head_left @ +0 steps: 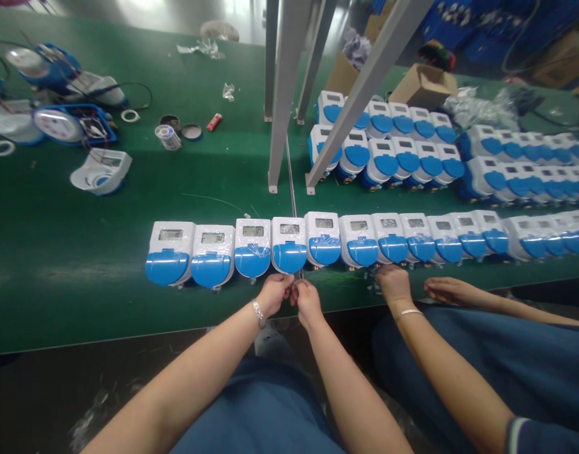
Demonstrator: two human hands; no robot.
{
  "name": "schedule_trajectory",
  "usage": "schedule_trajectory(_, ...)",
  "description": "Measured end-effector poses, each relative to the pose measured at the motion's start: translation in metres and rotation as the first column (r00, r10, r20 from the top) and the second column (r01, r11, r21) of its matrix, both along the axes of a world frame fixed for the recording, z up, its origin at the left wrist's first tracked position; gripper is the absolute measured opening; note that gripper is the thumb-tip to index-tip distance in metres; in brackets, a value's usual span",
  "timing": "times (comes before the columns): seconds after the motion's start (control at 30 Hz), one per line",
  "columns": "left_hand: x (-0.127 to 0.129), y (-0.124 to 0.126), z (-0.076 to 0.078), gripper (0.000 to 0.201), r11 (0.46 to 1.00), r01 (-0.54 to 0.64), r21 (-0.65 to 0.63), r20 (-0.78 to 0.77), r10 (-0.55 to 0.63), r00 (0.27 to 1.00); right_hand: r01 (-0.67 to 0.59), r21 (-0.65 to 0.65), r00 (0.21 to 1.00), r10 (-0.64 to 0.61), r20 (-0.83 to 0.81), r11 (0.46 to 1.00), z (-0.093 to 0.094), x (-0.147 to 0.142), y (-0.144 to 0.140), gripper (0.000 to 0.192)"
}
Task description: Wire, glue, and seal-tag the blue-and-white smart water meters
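A row of white water meters with blue lids and small grey displays runs along the green table. My left hand (272, 294), with a silver bracelet at the wrist, is closed in a pinch at the front lower edge of one meter (289, 244). Close beside it, fingertips nearly touching, my right hand (308, 301) is pinched too. What lies between the fingers is too small to make out. Another meter (323, 239) stands just right of my hands, and a third meter (252, 248) is to the left.
A co-worker's hands (394, 285) work at the row on my right. Grey metal posts (282, 126) rise from the table behind the row. More meters (382, 161) stand back right. Opened meter parts (103, 170), a solder spool (167, 137) and a red lighter-like object (214, 122) lie back left.
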State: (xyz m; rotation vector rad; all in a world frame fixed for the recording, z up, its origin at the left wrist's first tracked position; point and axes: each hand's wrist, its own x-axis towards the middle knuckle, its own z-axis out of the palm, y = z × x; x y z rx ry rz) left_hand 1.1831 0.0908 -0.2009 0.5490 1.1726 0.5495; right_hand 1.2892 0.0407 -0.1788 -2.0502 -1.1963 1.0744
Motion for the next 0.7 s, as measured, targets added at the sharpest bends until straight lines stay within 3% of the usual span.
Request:
schedule_trajectory(0.1, -0.009, -0.001, 0.002, 0.04, 0.999, 0.042, 0.016, -0.026, -0.042, 0.999, -0.017, 0.002, 0.997, 0.017, 0.079, 1.0, 0.009, 0.031, 0.002, 0.031)
schedule_trajectory(0.33, -0.02, 0.0, 0.006, 0.036, 0.987, 0.12, 0.104, -0.152, -0.103, 0.983, -0.049, 0.014, 0.96, 0.043, 0.276, 0.999, 0.028, 0.146, 0.01, 0.023)
schedule_trajectory(0.43, -0.017, 0.0, 0.005, 0.029, 0.975, 0.161, 0.152, -0.182, -0.132, 0.974, -0.098, 0.018, 0.939, 0.087, 0.332, 0.995, 0.032, 0.185, -0.001, 0.027)
schedule_trajectory(0.5, -0.016, -0.001, 0.004, 0.024, 0.966, 0.192, 0.175, -0.194, -0.157, 0.968, -0.131, 0.049, 0.921, 0.103, 0.376, 0.99, 0.046, 0.203, -0.016, 0.026)
schedule_trajectory(0.6, -0.019, -0.002, 0.007, 0.02, 0.948, 0.238, 0.212, -0.244, -0.185, 0.952, -0.087, 0.165, 0.923, 0.017, 0.385, 0.982, 0.079, 0.198, -0.035, 0.019)
schedule_trajectory(0.67, -0.026, -0.005, 0.013, 0.016, 0.936, 0.252, 0.245, -0.311, -0.17, 0.935, 0.002, 0.181, 0.973, -0.044, 0.229, 0.984, 0.094, 0.159, -0.034, 0.02)
schedule_trajectory(0.7, -0.031, -0.008, 0.019, 0.014, 0.931, 0.254, 0.264, -0.344, -0.155, 0.926, 0.12, 0.211, 0.981, -0.148, 0.123, 0.97, 0.096, 0.129, -0.028, 0.024)
